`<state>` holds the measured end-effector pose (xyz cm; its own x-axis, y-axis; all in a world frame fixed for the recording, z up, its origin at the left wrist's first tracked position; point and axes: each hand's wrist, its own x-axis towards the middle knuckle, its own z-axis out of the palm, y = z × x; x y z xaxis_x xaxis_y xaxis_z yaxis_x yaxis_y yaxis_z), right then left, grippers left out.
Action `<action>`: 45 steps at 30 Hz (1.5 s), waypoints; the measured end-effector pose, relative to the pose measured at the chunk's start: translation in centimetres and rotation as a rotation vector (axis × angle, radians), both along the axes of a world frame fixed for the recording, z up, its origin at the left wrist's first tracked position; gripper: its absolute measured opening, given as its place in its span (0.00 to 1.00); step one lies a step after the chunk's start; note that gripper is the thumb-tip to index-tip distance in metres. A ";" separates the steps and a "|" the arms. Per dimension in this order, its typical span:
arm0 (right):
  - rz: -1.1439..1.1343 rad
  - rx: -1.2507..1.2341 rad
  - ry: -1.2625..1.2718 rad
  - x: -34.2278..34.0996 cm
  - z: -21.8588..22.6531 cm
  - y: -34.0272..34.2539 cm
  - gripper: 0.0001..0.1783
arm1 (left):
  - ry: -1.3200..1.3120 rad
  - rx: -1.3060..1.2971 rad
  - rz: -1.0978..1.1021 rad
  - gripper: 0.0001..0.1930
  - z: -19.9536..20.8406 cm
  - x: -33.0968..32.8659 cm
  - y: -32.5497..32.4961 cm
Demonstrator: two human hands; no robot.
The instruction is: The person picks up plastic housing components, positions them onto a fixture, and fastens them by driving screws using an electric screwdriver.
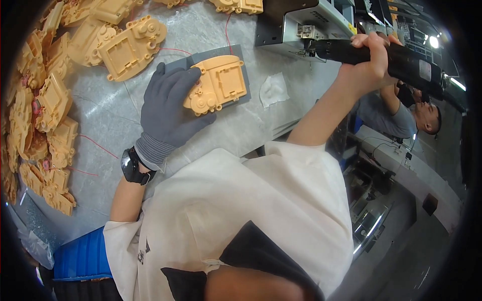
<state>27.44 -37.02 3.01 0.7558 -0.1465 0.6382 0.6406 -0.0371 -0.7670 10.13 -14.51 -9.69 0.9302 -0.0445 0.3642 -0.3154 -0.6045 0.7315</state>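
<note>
My left hand (169,103), in a grey knitted glove, grips the left end of a yellow-orange plastic housing (227,83). Its fingers lie along the upper edge and the thumb reaches along the lower one. Beneath the housing is a flat dark grey pad (242,100) on the table. My bare right hand (374,56) is closed around a black powered screwdriver (409,62), held nearly level. The driver's tip points left, at the small metal outlet of a box-shaped feeder (296,31); whether it touches cannot be made out. A thin red wire runs up from the pad's far edge.
Several similar housings lie piled along the left; a nearer housing (129,47) sits beside the pad. A crumpled white wipe (274,90) lies right of the pad. A blue bin (83,256) stands lower left. Another person (396,113) is at the right, beyond the bench.
</note>
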 end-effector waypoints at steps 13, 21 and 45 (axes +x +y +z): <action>0.594 0.102 0.121 -12.7 0.4 3.6 0.23 | 0.011 -0.040 -0.016 0.38 -0.3 -0.1 0.7; 0.549 0.360 0.215 -12.9 -0.7 6.2 0.26 | -0.015 -0.057 -0.026 0.42 0.0 -0.5 0.8; 0.688 0.151 0.233 -13.1 -1.1 7.2 0.23 | -0.105 -0.048 0.096 0.37 -0.1 -0.6 0.3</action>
